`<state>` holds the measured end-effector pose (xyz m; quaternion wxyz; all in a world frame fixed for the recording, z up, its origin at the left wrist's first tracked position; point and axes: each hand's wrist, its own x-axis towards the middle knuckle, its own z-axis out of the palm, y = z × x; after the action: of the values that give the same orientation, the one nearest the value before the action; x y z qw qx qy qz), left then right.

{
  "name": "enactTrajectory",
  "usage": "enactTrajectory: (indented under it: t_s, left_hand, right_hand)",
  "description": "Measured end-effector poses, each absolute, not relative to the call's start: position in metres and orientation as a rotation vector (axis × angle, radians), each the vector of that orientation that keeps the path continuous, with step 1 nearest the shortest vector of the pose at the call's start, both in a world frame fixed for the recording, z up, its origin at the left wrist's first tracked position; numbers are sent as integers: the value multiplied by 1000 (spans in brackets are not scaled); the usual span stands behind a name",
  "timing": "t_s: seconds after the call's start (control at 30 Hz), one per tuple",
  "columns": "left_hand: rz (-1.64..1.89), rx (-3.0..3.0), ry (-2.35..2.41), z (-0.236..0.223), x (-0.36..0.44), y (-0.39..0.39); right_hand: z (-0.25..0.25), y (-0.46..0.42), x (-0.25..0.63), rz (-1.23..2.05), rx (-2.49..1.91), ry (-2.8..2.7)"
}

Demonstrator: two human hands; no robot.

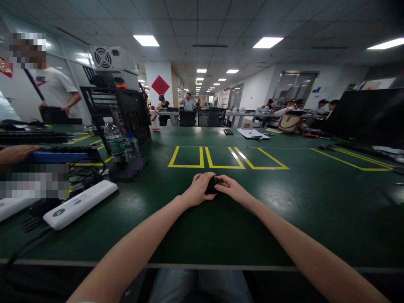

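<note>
Both my arms reach forward over a dark green table (284,210). My left hand (198,189) and my right hand (232,188) meet at the table's middle, both closed around a small black object (211,185) that rests on or just above the surface. The fingers hide most of it, so I cannot tell what it is. Just beyond my hands lie three yellow taped outlines (225,158) on the table.
A white power strip (80,204) and black cables lie at the left. Two water bottles (115,141) stand by an open black computer case (126,113). Papers (252,133) and a phone (228,131) lie farther back. A person in a white shirt (53,90) stands far left; others sit at distant desks.
</note>
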<state>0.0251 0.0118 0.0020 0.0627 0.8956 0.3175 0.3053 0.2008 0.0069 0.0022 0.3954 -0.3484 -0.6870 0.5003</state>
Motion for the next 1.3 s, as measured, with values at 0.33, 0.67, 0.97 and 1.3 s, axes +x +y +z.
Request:
enactTrajectory:
  t_s: [0.33, 0.67, 0.97, 1.3]
  left_hand:
    - [929, 2685, 955, 4, 25, 11]
    - [931, 2688, 950, 3, 24, 11]
    - [950, 2703, 943, 1, 25, 13]
    - [948, 2696, 958, 0, 26, 14]
  right_hand:
    - [4, 6, 201, 1206, -844, -1735]
    - [2, 7, 202, 1237, -905, -1770]
    - [1, 8, 200, 1187, -824, -1746]
    - [0, 10, 203, 1232, -866, -1802]
